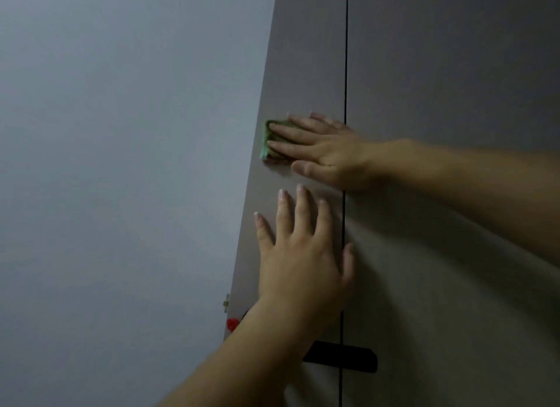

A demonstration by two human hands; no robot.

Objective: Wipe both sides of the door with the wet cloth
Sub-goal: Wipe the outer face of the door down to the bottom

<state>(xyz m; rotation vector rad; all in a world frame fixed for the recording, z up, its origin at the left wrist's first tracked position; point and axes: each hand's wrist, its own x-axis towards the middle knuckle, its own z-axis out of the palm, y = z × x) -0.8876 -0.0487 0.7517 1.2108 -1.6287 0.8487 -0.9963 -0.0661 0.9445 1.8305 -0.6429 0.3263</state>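
- Presently, the wet cloth [274, 140] is pressed to the door [303, 58] near its left edge by the flat, open right hand [327, 152].
- The left hand [300, 255] is laid open below.
- Overlapping strokes are advised.

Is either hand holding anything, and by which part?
Nothing gripped. The right hand presses the green cloth to the door, straight fingers over its face; left hand rests flat on the door.

Both forearms [469, 170] are bare down to the right hand [327, 155] and the left hand [303, 255], whose fingernails [282, 194] are short and plain.
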